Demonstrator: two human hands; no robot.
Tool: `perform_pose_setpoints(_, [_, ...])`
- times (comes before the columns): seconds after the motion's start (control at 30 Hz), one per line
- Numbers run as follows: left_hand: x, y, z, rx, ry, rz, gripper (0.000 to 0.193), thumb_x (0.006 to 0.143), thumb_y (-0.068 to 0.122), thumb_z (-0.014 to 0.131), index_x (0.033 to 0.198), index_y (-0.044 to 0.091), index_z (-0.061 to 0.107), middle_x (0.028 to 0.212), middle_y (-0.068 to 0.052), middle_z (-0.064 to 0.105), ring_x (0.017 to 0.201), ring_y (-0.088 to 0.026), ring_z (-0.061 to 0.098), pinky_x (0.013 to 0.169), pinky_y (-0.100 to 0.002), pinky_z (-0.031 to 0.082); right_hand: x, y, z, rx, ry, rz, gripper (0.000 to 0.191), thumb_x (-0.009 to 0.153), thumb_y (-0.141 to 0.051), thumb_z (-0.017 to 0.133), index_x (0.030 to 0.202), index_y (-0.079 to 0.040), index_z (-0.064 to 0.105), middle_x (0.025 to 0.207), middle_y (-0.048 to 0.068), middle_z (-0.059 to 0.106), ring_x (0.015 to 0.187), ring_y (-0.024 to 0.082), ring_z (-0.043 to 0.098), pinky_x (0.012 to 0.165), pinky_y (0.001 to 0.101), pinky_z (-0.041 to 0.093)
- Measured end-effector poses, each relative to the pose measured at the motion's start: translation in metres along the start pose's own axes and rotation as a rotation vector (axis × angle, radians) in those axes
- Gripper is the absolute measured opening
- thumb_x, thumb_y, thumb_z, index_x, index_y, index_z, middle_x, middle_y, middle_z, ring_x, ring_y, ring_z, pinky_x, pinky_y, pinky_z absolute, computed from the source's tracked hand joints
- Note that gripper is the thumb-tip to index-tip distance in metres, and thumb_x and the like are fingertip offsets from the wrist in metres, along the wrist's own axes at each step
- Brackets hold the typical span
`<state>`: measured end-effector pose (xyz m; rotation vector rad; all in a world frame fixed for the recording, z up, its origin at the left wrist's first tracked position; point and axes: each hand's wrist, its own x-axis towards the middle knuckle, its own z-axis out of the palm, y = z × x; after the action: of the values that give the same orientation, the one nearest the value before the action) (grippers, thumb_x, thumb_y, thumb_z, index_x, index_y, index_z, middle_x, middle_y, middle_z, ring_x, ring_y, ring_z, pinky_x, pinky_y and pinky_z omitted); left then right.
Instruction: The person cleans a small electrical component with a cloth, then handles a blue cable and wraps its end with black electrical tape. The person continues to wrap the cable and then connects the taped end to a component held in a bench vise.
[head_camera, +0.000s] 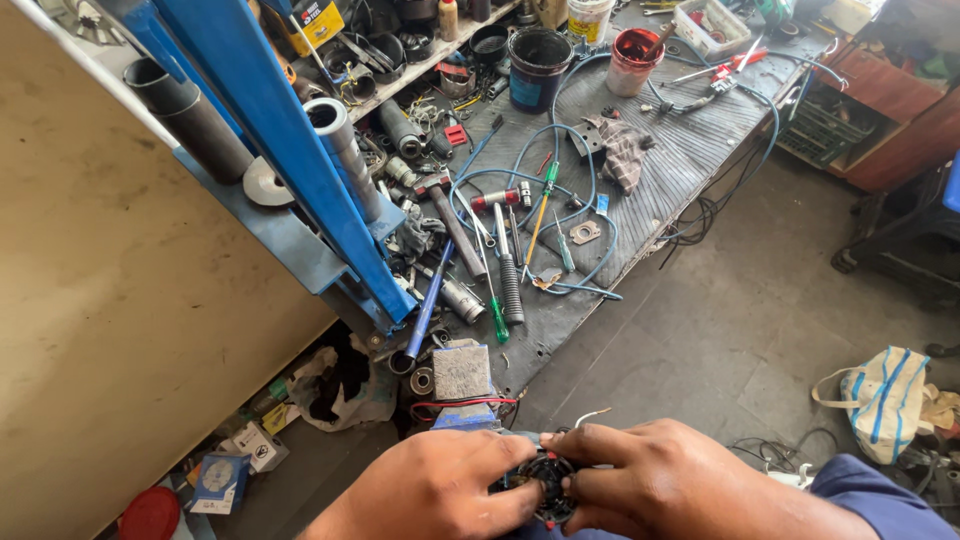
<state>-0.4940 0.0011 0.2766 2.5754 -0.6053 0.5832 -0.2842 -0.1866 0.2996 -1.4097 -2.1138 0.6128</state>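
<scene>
**Bench Inventory: Small Round Part in Both Hands**

Nearest, at 6 o'clock: left hand (430, 490) and right hand (660, 480), fingers of both pressed together around a small dark round component (548, 488), pinched from either side; detail of the part too small to tell. Step in hand, by judgement: fingertip work on the part's face, seating or freeing something. Next move, by judgement, calls for a steady pinch and fine fingertip control.

Just beyond, at 11 o'clock of the hands: one grey block (462, 370) with red wire beneath.

On the floor at 3 o'clock: one white bag with blue stripes (885, 400).

Mid bench, 12 o'clock: two green-handled screwdrivers (497, 318), one hammer (447, 222), one blue-handled tool (425, 312), one blue hose (570, 210) looped across the ribbed mat (680, 160).

Left, at 10 o'clock: one blue steel frame (280, 140).

Far end: one dark bucket (538, 62), one red-stained tub (635, 60), one white tub (588, 18), one grey rag (622, 150).
</scene>
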Motion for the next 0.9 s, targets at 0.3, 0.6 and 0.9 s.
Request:
perform_pose_setpoints(0.3, [0.014,0.001,-0.008,0.022,-0.096,0.076,0.009,0.091,0.015,0.062,0.091,0.006,0.061,0.098,-0.008,0.057,0.091,-0.021,0.067,0.078,-0.035,0.055,0.008,-0.006,-0.011,0.007,-0.083,0.045,0.021,0.093,-0.024,0.075,0.085,-0.005,0.067,0.111,0.015,0.070,0.075,0.031,0.072,0.065,0.0395,0.059])
perform_pose_setpoints(0.6, [0.017,-0.001,-0.012,0.047,-0.080,0.018,0.010,0.088,0.017,0.063,0.091,0.007,0.064,0.102,-0.010,0.062,0.093,-0.025,0.069,0.083,-0.038,0.056,0.006,-0.003,-0.004,-0.061,-0.056,0.026,0.024,0.092,-0.025,0.077,0.084,-0.005,0.066,0.112,0.016,0.069,0.070,0.032,0.069,0.061,0.0413,0.057])
perform_pose_setpoints(0.9, [0.007,0.006,0.016,0.069,0.173,-0.101,0.026,0.093,0.035,0.071,0.098,0.009,0.069,0.118,-0.008,0.060,0.111,-0.026,0.064,0.098,-0.047,0.055,0.007,-0.007,-0.005,-0.021,-0.117,0.201,0.048,0.086,-0.027,0.080,0.123,-0.006,0.059,0.100,0.013,0.067,0.077,0.034,0.069,0.064,0.0419,0.055])
